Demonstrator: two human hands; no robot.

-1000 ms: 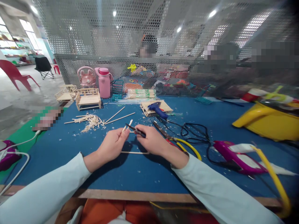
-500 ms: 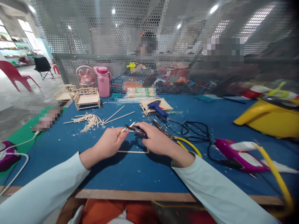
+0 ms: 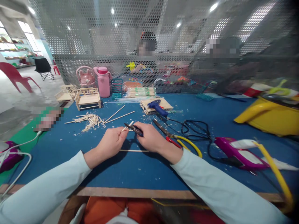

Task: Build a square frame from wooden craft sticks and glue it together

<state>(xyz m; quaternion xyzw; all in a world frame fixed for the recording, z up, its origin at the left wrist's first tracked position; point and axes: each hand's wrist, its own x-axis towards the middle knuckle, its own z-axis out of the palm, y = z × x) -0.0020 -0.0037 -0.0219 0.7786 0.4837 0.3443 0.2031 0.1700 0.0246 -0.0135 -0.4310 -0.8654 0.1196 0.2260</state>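
Note:
My left hand (image 3: 111, 141) pinches a thin pale wooden stick (image 3: 130, 125) between thumb and fingers. Its upper end points away from me, beside the dark jaws of the cutting pliers (image 3: 136, 130). My right hand (image 3: 150, 137) is wrapped round these pliers, whose handles are mostly hidden in the palm. The jaws touch or nearly touch the stick; I cannot tell which. Below both hands, a stick frame (image 3: 134, 151) lies on the blue table, partly covered by them. Another long-bladed tool with a yellow handle (image 3: 190, 143) rests just right of my right hand, with a red handle (image 3: 173, 142) beside it.
Loose sticks and scraps (image 3: 92, 120) lie left of centre. Miniature wooden benches (image 3: 87, 98) and a pink bottle (image 3: 104, 82) stand behind. A blue glue gun (image 3: 157, 107) rests on a wooden piece, its black cable (image 3: 198, 129) coiled rightward. A yellow container (image 3: 273, 116) stands right.
My right hand has shifted slightly left and turned, bringing the pliers' jaws across the stick. More of the red handle now shows by my wrist. My left hand has barely moved.

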